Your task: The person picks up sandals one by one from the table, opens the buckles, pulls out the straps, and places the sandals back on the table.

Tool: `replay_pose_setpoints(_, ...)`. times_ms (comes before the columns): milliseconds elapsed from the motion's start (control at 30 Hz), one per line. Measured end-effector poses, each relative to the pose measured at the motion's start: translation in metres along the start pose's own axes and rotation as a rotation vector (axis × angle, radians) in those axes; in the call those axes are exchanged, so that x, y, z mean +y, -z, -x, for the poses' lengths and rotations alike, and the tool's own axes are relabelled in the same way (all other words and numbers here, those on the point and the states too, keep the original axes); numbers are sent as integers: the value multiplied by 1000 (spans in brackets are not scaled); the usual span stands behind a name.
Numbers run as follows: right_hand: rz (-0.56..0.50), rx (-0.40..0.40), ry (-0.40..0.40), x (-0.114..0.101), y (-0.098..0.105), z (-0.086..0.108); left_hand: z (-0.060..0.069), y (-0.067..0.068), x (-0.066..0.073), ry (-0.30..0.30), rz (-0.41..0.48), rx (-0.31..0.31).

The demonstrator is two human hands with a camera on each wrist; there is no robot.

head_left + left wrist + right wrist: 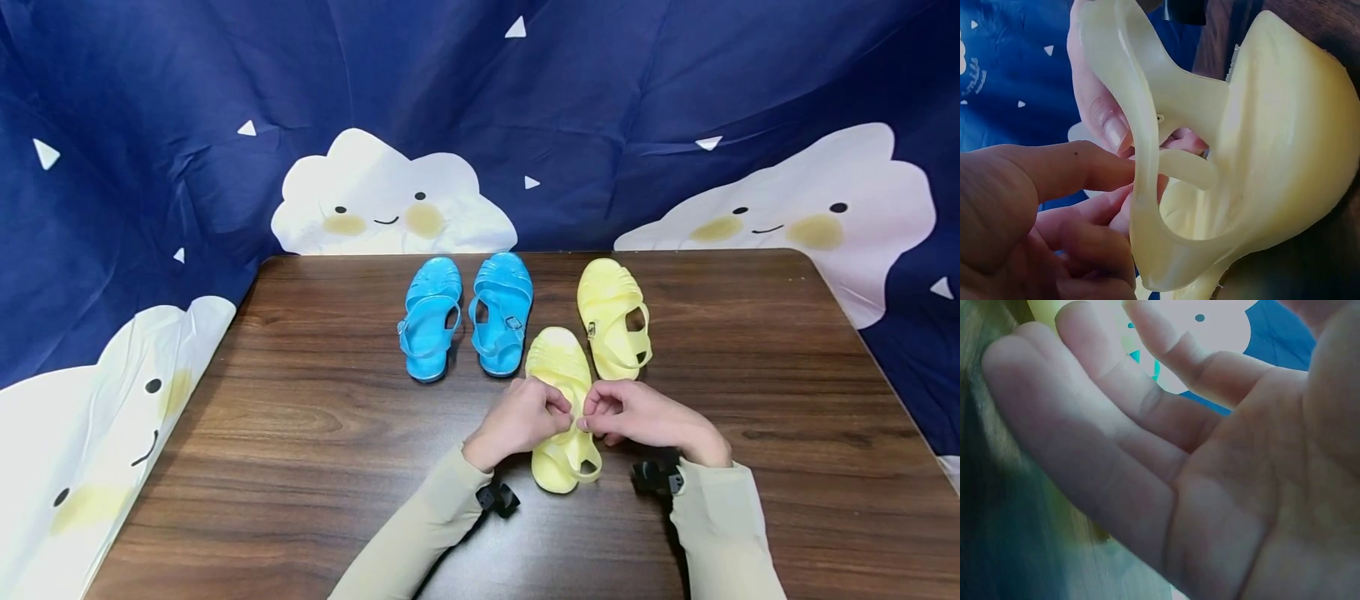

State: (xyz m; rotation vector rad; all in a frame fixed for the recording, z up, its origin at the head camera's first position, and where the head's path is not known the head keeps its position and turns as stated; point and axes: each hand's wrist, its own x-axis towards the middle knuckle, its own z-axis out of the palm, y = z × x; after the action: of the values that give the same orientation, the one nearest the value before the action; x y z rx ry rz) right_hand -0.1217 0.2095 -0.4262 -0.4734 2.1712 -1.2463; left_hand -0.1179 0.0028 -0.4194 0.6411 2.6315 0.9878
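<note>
A yellow jelly sandal (557, 352) lies on the table with its toe pointing away from me, between my two hands. My left hand (521, 418) pinches its strap from the left side. From the right, my right hand (647, 415) pinches the same strap with thumb and forefinger, close to the left fingertips. The left wrist view shows the loose strap end (1188, 169) passing by the fingers, with a small hole in the band near it. Curled fingers (1097, 450) fill the right wrist view and hide the right hand's grip point.
The other yellow sandal (611, 287) stands just beyond, to the right. A pair of blue sandals, the left one (433, 283) and the right one (502, 279), lies at the back left of the yellow ones. The brown wooden table (300, 433) meets a blue cloud-print cloth (570, 100) behind.
</note>
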Motion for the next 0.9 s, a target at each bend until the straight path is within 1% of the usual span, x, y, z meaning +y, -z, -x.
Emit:
replay_pose_setpoints(133, 7, -8, 1, 0, 0, 0, 0, -2, 1, 10, -14, -20)
replay_pose_setpoints(400, 23, -22, -1, 1, 1, -2, 0, -5, 2, 55, 3, -40)
replay_pose_setpoints(500, 31, -26, -6, 2, 1, -2, 0, -5, 2, 58, 4, -49)
replay_pose_setpoints(600, 35, -27, -16, 1, 1, -1, -1, -1, 1, 45, -1, -47)
replay_pose_setpoints(667, 39, -19, -32, 0, 0, -1, -1, 4, -1, 33, 17, -28)
replay_pose_setpoints(767, 39, 4, -72, -3, -1, 0, 0, 13, -7, 20, 58, 29)
replay_pose_setpoints(833, 28, 25, -107, -5, -1, 0, 0, 20, -12, 26, 88, 63)
replay_pose_setpoints(900, 9, 39, -137, -7, -2, 0, 1, 25, -17, 42, 98, 84)
